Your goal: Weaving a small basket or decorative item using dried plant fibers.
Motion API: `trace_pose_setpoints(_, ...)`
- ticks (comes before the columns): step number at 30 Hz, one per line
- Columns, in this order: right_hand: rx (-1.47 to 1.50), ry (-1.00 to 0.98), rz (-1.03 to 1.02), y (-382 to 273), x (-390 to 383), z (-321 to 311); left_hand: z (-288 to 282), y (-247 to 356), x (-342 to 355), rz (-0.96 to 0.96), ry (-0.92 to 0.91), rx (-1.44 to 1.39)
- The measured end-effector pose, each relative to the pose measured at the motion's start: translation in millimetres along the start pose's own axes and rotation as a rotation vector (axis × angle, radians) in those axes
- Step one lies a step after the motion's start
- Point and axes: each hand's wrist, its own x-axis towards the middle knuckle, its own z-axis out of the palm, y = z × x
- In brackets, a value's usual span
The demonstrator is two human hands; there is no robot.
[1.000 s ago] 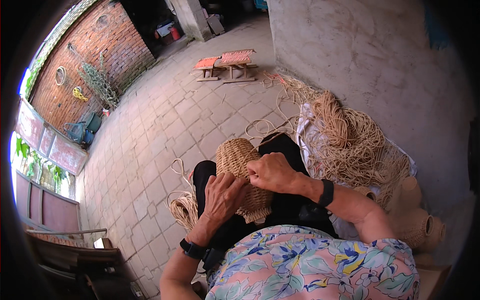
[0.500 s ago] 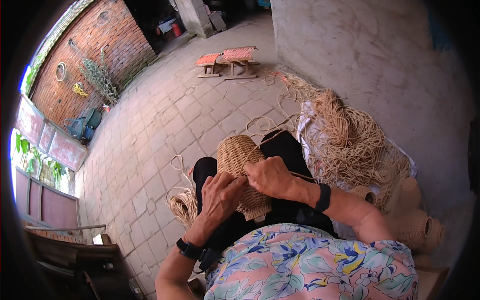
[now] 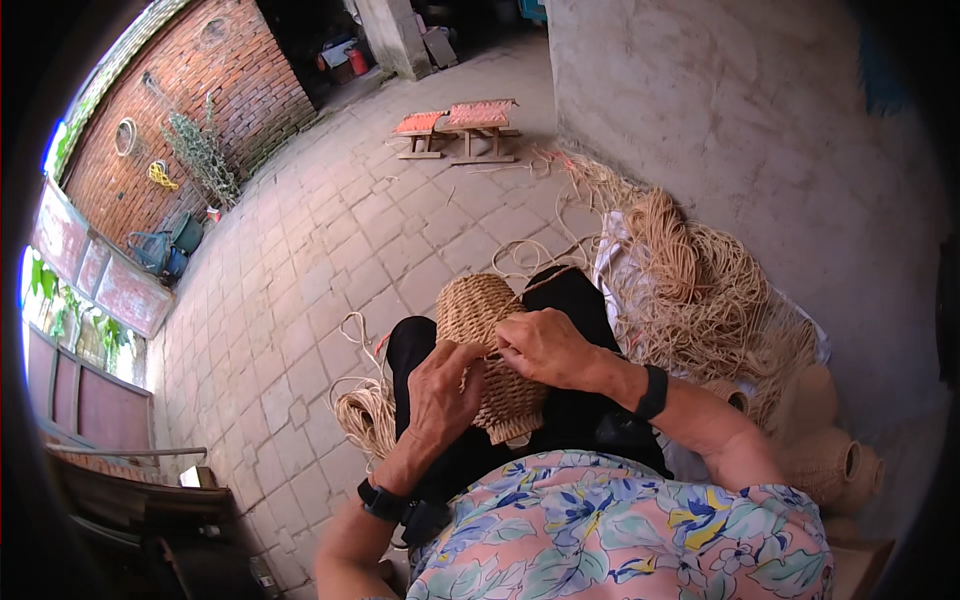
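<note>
A tan woven cord basket [image 3: 475,302] lies between my black-clad knees, its narrower rim toward me. My left hand [image 3: 447,395] is on its left side, fingers bent and pinching near the middle of the weave. My right hand [image 3: 548,345] grips at the middle of the basket, fingers curled closed, meeting my left fingertips; a strand of cord runs up from there along the basket's upper right. Exactly what lies between the fingertips is partly hidden.
Heaped cord [image 3: 700,290] lies on white sheeting at right, beside several woven vessels [image 3: 820,465]. A cord coil [image 3: 360,420] lies left of my knees. Two stools [image 3: 478,118] stand on the paving, near a plastered wall [image 3: 720,80]. A brick wall [image 3: 200,70] stands at left.
My left hand has moved slightly up, with its fingers shifting at the weave. A cord end that stuck out right of my right hand half a second ago is no longer clearly visible.
</note>
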Motion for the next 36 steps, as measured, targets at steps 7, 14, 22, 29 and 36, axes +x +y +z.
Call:
trace_pose_setpoints(7, 0.162, -0.066, 0.15, -8, 0, -29, 9, 6, -14, -0.182, 0.019, -0.249)
trace_pose_setpoints(14, 0.135, 0.036, 0.024, 4, 0, -1, 14, 12, -8, -0.226, 0.022, -0.252)
trace_pose_setpoints(22, 0.191, -0.042, 0.122, -4, -2, -21, 8, 18, -5, -0.279, -0.047, -0.22)
trace_pose_setpoints(29, 0.158, 0.01, 0.112, 2, -2, 4, 0, 24, 2, -0.287, -0.137, -0.213)
trace_pose_setpoints(36, 0.311, 0.065, 0.109, -1, -9, -4, -4, 17, 6, -0.349, -0.232, -0.307)
